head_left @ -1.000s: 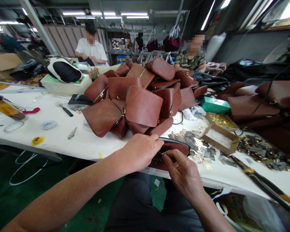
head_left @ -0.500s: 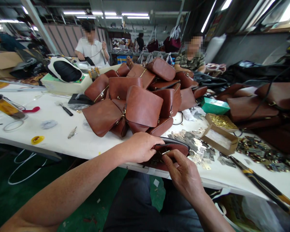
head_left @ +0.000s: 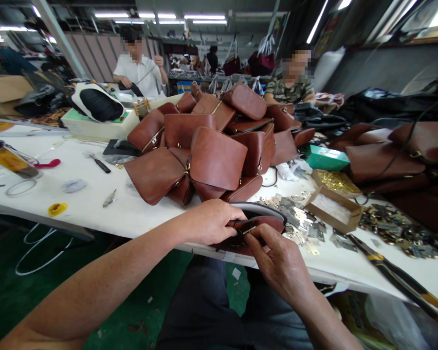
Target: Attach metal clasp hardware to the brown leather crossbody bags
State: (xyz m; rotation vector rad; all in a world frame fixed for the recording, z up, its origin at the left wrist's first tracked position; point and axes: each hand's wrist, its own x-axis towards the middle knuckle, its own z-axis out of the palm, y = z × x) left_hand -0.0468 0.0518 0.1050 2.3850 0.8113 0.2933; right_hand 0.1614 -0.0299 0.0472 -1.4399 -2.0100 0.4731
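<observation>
A dark brown leather bag (head_left: 273, 223) lies at the table's front edge with its opening facing me. My left hand (head_left: 213, 221) grips the bag's rim, its fingertips partly inside the opening. Between the thumb and forefinger of my right hand (head_left: 273, 250) is a small metal piece (head_left: 248, 230), held at the bag's opening. Just beyond rises a pile of brown leather bags (head_left: 218, 158). Flat metal plates (head_left: 295, 214) are scattered right of the bag in my hands.
Pliers (head_left: 394, 272) and a cardboard box (head_left: 334, 209) lie to the right, near loose metal fittings (head_left: 397, 228). A yellow tape roll (head_left: 57, 209) and a bottle (head_left: 10, 158) are on the left. Two people (head_left: 140, 73) sit across the table.
The bag's opening shows more of its pale inner lining behind my hands. Both hands keep nearly the same place and hold. The view has shifted slightly.
</observation>
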